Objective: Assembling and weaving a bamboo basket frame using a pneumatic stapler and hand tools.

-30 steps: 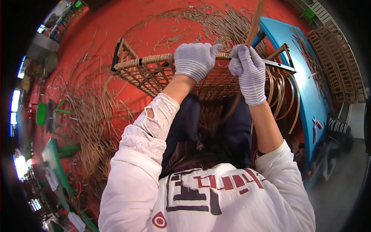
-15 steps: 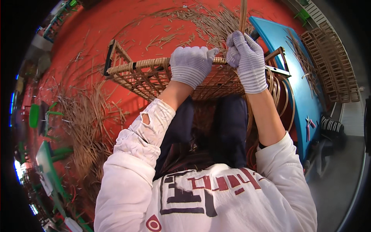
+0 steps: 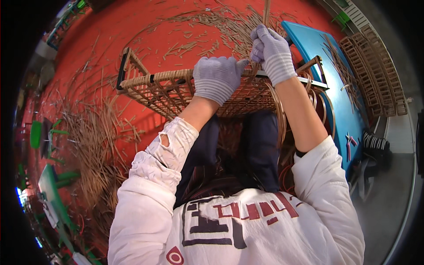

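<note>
From where I stand, in the head view, the left hand (image 3: 216,78) stays curled over the wrapped rim of the brown wicker basket (image 3: 172,76), its fingers clamped on it, thumb sticking out toward the other hand. The basket hangs below those fingers, in front of the knees. The right hand (image 3: 273,52) has changed most: a second ago its fingers were down beside the rim; now they've risen beyond it, still pinched together on a cane strip (image 3: 266,13) that stands up past them. The strip also shows below those fingers, at the rim; I'd take that as a length being pulled snug there. Right of the right fingers is a blue table (image 3: 309,39); nearer the body on it lie pliers (image 3: 348,148).
</note>
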